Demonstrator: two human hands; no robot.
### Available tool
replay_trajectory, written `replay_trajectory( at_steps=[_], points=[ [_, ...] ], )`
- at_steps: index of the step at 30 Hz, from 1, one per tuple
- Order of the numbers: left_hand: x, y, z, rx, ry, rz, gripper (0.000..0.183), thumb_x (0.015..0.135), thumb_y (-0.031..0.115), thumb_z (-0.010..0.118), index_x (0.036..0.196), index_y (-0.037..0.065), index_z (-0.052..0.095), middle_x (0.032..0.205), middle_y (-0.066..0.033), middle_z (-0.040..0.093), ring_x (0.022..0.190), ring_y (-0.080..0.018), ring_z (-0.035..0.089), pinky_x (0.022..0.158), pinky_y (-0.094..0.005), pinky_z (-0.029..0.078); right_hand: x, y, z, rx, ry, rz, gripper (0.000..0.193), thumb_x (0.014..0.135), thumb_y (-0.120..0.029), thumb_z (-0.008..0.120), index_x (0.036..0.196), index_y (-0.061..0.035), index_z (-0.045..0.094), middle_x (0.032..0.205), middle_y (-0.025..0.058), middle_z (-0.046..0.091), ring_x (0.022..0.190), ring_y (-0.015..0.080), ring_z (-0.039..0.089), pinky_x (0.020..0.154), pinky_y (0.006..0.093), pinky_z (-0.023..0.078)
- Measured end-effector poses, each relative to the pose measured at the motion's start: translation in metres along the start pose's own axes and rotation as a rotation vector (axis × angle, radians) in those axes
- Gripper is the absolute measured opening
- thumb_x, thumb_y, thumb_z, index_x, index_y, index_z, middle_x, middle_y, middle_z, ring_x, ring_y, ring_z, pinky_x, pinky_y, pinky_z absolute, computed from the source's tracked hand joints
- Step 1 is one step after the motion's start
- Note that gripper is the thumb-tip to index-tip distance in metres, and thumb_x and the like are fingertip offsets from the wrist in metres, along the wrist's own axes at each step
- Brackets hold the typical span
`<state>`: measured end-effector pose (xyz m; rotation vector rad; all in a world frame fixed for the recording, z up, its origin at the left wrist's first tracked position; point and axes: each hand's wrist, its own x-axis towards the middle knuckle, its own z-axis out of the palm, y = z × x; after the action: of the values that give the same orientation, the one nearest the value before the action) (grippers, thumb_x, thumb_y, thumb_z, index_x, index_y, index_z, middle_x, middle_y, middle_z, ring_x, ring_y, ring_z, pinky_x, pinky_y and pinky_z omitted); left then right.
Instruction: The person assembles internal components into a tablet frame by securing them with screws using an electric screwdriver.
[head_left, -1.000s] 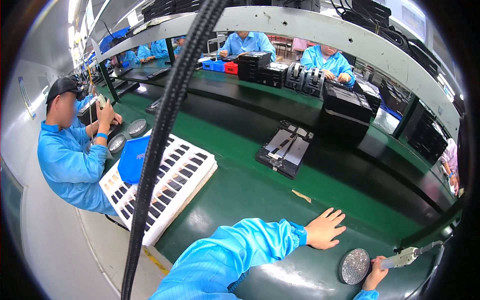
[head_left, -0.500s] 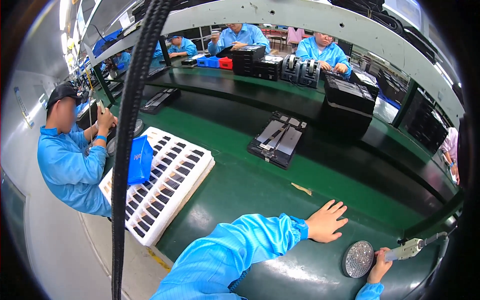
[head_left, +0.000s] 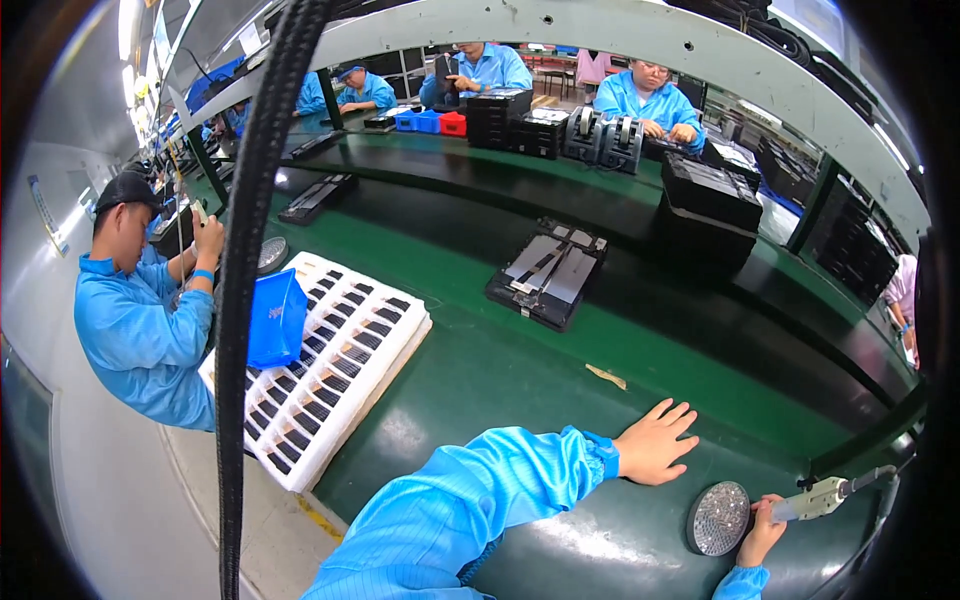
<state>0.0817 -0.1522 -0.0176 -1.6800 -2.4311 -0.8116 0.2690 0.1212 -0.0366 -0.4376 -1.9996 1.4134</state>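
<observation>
My left hand lies on the green bench top with its palm down and fingers spread, holding nothing. At the lower right, my right hand is closed around a pale electric screwdriver with a cable at its back end. The screwdriver's tip is hidden by the hand. Just left of that hand sits a round dish full of tiny silvery pieces, too small to make out singly. Beyond my left hand, an opened flat device with grey panels and a black frame lies on the dark belt.
A white foam tray with rows of black parts stands at the left, a blue bin on top. A black braided cable hangs in front. Co-workers in blue sit left and across. Black stacks stand beyond the belt; a tan scrap lies nearer.
The opened device has shifted slightly left and nearer along the belt. Across the bench, a co-worker now holds up a dark flat piece. Both my hands stay in place.
</observation>
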Motion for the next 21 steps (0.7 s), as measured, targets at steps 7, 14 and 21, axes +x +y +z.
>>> replay_trajectory(
  at_steps=[7, 14, 21],
  points=[
    [0.001, 0.0, 0.003, 0.007, 0.013, 0.006, 0.051, 0.085, 0.036, 0.054, 0.125, 0.004, 0.054, 0.139, -0.0276, 0.035, 0.134, -0.0419, 0.027, 0.111, -0.0532, 0.017, 0.001, 0.0, -0.001, -0.006, -0.003, -0.018, 0.021, 0.089, -0.02, 0.059, 0.097, -0.0009, 0.054, 0.077, 0.0038, 0.054, 0.072, 0.0111, 0.048, 0.066, 0.025, 0.036],
    [0.004, 0.002, 0.002, 0.005, 0.002, 0.0, 0.052, 0.085, 0.036, 0.054, 0.125, 0.004, 0.053, 0.139, -0.0276, 0.035, 0.134, -0.0419, 0.027, 0.111, -0.0532, 0.017, 0.003, -0.002, 0.0, 0.015, -0.006, -0.015, 0.022, 0.089, -0.021, 0.059, 0.097, -0.0003, 0.054, 0.078, 0.004, 0.054, 0.072, 0.0114, 0.049, 0.067, 0.0251, 0.037],
    [0.004, 0.002, 0.006, 0.003, 0.007, -0.001, 0.051, 0.085, 0.036, 0.055, 0.124, 0.004, 0.054, 0.139, -0.0274, 0.035, 0.134, -0.0417, 0.027, 0.111, -0.0531, 0.017, 0.001, -0.009, 0.001, 0.034, -0.026, 0.012, 0.023, 0.089, -0.021, 0.059, 0.096, 0.0001, 0.054, 0.08, 0.0042, 0.054, 0.073, 0.0116, 0.049, 0.068, 0.0251, 0.038]
  ],
)
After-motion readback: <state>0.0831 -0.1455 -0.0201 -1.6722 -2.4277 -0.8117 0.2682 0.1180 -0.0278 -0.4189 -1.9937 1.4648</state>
